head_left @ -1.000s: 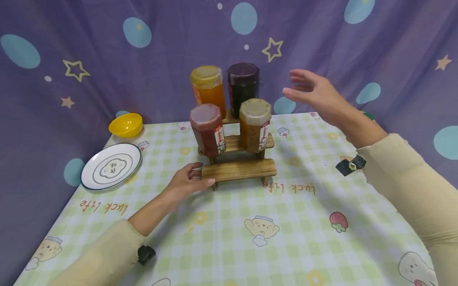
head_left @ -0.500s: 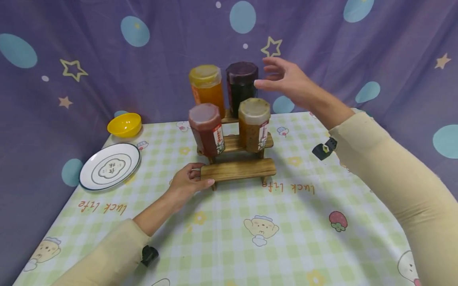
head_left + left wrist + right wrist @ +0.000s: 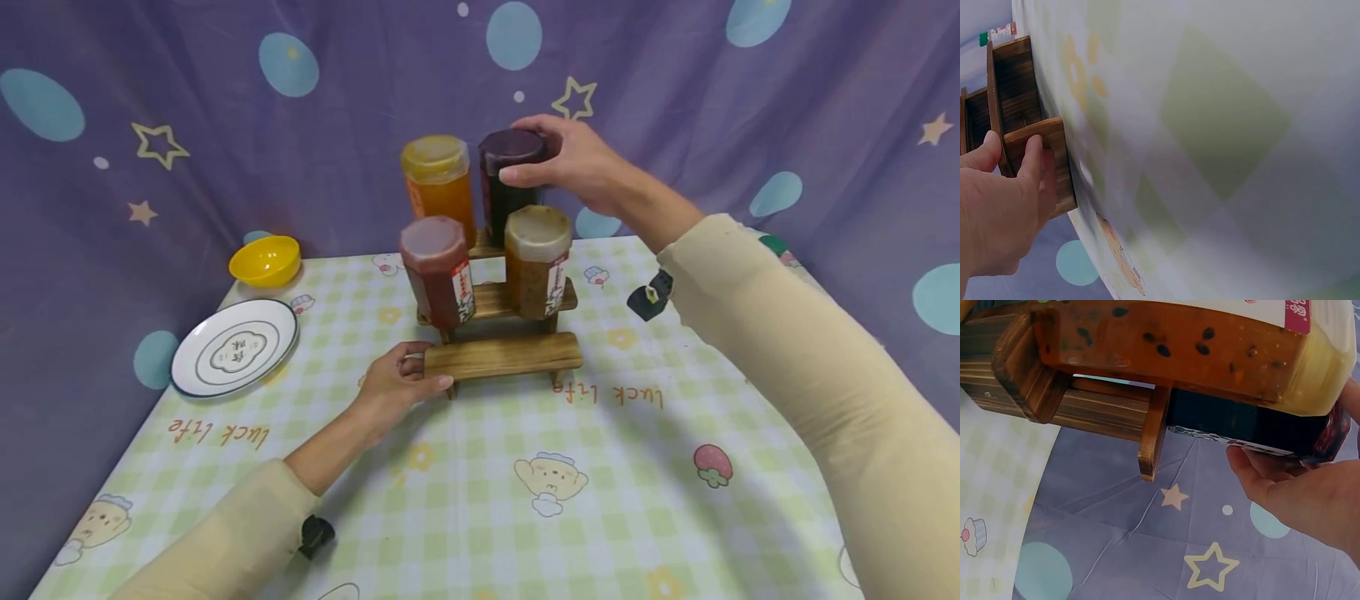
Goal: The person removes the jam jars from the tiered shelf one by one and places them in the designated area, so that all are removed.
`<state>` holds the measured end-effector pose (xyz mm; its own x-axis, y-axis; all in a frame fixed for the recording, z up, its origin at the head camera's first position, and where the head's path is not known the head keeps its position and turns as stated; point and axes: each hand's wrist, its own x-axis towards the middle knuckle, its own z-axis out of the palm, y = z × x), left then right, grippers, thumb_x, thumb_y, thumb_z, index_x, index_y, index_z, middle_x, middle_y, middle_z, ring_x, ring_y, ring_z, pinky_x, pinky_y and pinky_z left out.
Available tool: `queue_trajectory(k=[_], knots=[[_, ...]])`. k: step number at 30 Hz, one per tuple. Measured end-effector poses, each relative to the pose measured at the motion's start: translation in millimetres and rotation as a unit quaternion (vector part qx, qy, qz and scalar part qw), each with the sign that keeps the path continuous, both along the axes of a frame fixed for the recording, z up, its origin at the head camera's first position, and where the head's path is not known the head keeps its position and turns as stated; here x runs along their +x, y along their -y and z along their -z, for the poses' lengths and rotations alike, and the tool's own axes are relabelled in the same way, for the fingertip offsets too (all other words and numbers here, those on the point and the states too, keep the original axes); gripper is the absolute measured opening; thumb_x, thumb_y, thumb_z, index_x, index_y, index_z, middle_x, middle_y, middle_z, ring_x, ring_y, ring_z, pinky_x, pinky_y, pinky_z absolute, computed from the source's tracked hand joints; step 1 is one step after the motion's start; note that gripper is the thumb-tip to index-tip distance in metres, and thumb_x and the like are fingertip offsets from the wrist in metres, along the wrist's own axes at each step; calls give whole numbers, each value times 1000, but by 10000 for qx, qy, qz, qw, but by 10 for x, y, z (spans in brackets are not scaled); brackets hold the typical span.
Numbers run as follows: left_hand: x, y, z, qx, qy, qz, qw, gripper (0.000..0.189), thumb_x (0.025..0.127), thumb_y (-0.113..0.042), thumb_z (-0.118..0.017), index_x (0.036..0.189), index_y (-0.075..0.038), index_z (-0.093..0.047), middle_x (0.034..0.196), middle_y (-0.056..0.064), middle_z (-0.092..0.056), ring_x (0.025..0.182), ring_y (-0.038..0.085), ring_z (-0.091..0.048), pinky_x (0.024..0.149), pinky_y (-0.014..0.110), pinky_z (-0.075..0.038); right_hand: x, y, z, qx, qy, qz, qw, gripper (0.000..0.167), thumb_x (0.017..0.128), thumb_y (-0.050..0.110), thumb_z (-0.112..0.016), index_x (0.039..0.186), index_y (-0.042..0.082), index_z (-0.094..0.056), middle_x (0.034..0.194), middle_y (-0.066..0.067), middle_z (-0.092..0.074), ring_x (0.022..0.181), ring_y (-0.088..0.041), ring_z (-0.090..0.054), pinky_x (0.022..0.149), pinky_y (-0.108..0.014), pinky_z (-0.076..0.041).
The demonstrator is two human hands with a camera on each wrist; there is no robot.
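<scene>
A three-step wooden rack (image 3: 502, 356) stands on the table, its lowest step bare. My left hand (image 3: 393, 385) grips that step's left end, with thumb in front and fingers round the side. On the top step, my right hand (image 3: 581, 162) holds a dark jar (image 3: 512, 150) near its lid; the thumb lies in front and the fingers reach behind. Beside it stands an orange jar (image 3: 438, 187) with a yellow lid. The middle step bears a red jar (image 3: 441, 283) and a seeded amber jar (image 3: 534, 271), which fills much of the right wrist view (image 3: 1160, 347).
A yellow bowl (image 3: 265, 262) and a white plate (image 3: 235, 348) with a dark rim lie at the left. Behind the table hangs a purple curtain (image 3: 360, 75). A small green-topped item (image 3: 772, 243) shows partly beyond the right sleeve.
My right hand has moved left from the right of the rack to the dark jar, and its fingers now close round the lid. The left hand stays on the rack.
</scene>
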<state>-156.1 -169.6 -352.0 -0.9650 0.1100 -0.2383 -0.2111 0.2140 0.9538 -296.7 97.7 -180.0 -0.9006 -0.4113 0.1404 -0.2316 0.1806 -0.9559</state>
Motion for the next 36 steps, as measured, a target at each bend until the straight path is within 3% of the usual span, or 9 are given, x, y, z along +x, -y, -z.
queue_trajectory(k=[7,23,30,36], knots=[[3,-17,8,285,-16,13,9996,67,85,0,-72,142,-3,-37,124,22,-53,97,20,-63,93,39,-57,4,-24,-20,31,123,127,9998,70,79,10,-79,141,11,-46,128,-14,-55,112,-24,-56,102,-41,-50],[-8,-10,-11,92,22,-84,9999,65,85,-3,-73,141,-4,-40,126,21,-55,106,25,-61,91,36,-57,-20,17,-3,-417,103,187,9989,60,75,5,-83,129,9,-57,117,-13,-62,102,-24,-59,93,-41,-55],[-6,9,9,-46,52,-62,10000,66,85,-5,-74,141,-4,-40,129,20,-54,110,26,-58,89,31,-57,-20,-62,37,-541,-125,519,9971,58,71,10,-87,123,12,-63,111,-10,-64,97,-23,-61,85,-37,-58],[3,18,9,29,92,-55,9999,66,85,-4,-74,141,-4,-39,129,21,-54,108,26,-58,89,32,-58,-10,-257,-58,-848,-95,971,9916,65,69,6,-87,128,12,-61,126,-7,-59,105,-21,-59,95,-39,-54]])
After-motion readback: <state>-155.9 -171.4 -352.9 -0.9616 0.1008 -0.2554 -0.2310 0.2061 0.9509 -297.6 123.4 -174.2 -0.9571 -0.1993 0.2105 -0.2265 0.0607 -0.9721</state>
